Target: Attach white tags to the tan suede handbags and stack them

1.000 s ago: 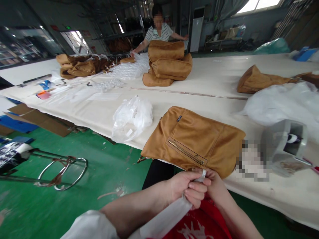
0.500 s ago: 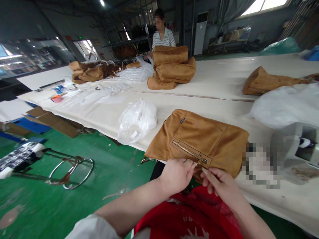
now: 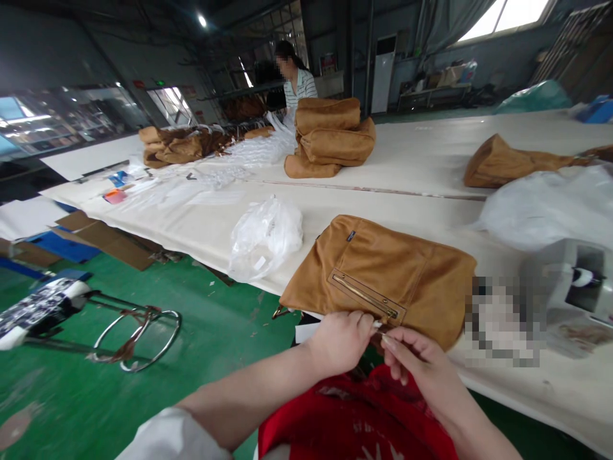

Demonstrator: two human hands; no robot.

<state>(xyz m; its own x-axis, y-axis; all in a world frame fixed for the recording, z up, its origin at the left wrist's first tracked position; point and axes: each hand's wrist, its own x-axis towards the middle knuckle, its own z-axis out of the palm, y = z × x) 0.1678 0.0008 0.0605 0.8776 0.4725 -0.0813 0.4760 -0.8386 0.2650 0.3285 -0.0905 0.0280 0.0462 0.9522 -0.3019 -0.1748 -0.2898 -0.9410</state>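
Observation:
A tan bag [image 3: 378,255] lies flat at the front edge of the table, with a brass zipper [image 3: 364,292] set into its panel. Just below the zipper's right end, my left hand [image 3: 341,342] is closed, a small whitish bit [image 3: 377,324] showing at its fingertips. My right hand [image 3: 412,352] pinches with thumb and forefinger close beside it, against the bag's lower edge. What the right fingers grip is too small to make out. A metal clasp [image 3: 278,312] hangs at the bag's left corner.
A crumpled clear plastic bag [image 3: 265,236] lies left of the tan bag. A grey tape dispenser [image 3: 569,287] and more plastic [image 3: 550,207] are on the right. Stacked tan bags [image 3: 335,137] stand farther back, with a co-worker [image 3: 299,86] behind. A stool [image 3: 48,306] lies at left.
The view has shifted slightly. My hands stay close together at the bag's lower edge, and more of the whitish bit shows. The co-worker has turned to the left.

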